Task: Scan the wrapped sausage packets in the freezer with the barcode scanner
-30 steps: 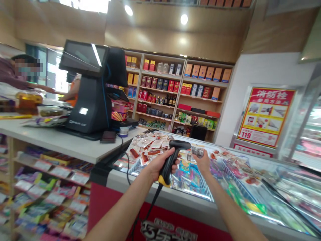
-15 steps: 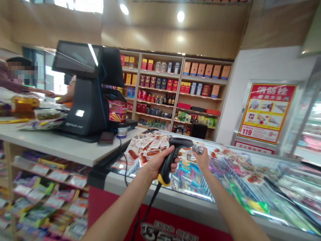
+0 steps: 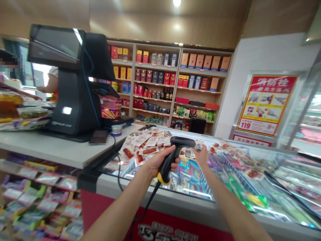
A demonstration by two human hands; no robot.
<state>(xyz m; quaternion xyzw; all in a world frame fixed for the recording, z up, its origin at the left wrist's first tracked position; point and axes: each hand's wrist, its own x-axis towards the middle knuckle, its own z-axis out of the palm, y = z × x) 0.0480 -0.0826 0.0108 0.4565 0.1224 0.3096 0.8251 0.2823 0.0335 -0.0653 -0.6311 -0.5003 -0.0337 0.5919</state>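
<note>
"Freezer (image 3: 110,185) below your arms, then. What are your fingers doing?"

"My left hand (image 3: 162,160) has its fingers curled round the grip of the scanner (image 3: 182,142). My right hand (image 3: 203,157) pinches a small silvery item (image 3: 199,146), just beside the scanner's head."

"And past that?"

"Meat packs (image 3: 150,141) heaped beyond my left hand, and the till (image 3: 67,107) on the counter (image 3: 62,152) to the left. Farther back, shelves (image 3: 177,85) of boxes and bottles, with a red poster (image 3: 268,105) to their right"

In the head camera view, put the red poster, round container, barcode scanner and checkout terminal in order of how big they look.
Largest to smallest, as they look:
1. Checkout terminal
2. Red poster
3. Barcode scanner
4. Round container
</note>
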